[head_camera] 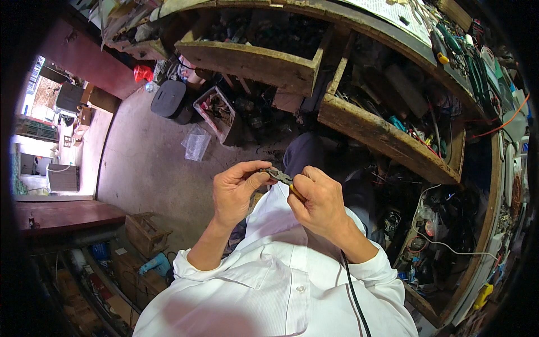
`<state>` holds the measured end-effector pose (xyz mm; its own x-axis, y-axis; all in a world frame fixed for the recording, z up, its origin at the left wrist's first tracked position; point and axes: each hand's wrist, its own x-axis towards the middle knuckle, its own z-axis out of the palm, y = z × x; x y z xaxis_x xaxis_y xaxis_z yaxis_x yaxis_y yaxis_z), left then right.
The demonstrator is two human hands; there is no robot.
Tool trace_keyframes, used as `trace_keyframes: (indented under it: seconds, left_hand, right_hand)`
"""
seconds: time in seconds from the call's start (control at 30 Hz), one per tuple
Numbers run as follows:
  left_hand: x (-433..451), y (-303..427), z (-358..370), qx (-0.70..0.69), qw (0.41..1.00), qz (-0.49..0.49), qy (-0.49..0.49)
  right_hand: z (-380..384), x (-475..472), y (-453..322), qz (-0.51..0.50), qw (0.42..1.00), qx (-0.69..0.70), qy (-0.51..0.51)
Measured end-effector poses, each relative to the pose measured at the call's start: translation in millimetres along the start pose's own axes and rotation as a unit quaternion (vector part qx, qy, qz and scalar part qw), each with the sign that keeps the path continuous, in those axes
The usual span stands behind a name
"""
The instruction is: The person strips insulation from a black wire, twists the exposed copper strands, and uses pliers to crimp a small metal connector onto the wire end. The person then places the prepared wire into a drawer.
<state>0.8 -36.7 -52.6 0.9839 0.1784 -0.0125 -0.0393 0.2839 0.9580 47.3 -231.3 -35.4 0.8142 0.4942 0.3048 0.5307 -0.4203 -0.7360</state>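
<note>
My right hand (320,200) is wrapped around the yellow handles of a pair of pliers (279,175), whose metal jaws point left. Between thumb and fingers, my left hand (236,185) pinches a small dark piece (264,170) right at the tips of the jaws. Its far end is hidden by my fingers, and it is too small to name. Both hands are held close together in front of my white shirt (278,252), above my lap. A black cord (353,286) hangs below my right forearm.
Two wooden drawers stand pulled out ahead, the left drawer (252,61) and the right drawer (391,135), holding tools and scraps. Screwdrivers (440,48) and cutters lie on the bench at right. A scrap bin (217,111), a black stool (169,99) and a wooden stool (147,234) stand on the floor.
</note>
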Motion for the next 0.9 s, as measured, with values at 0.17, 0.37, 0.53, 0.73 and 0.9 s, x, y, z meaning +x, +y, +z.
trace_keyframes:
  seconds: [0.17,0.37,0.53,0.73,0.9]
  left_hand:
    - [-0.7,-4.8,2.5,-0.091,0.995,-0.034,0.009]
    - [-0.2,-7.3,-4.1,-0.173,0.98,-0.092,-0.026]
    - [4.0,-3.6,-9.3,-0.197,0.969,-0.134,-0.071]
    - [3.1,-1.2,-12.9,-0.214,0.955,-0.183,-0.094]
    - [3.0,2.2,-16.5,-0.231,0.941,-0.211,-0.13]
  right_hand:
    - [2.4,0.5,-4.4,0.003,1.0,-0.021,0.015]
    - [3.6,1.1,1.5,-0.052,0.996,-0.06,0.043]
    - [0.1,1.1,7.4,-0.089,0.991,-0.08,0.057]
    - [-5.9,2.1,8.8,-0.114,0.991,-0.062,0.043]
    - [-5.5,-0.2,14.8,-0.147,0.987,-0.059,0.023]
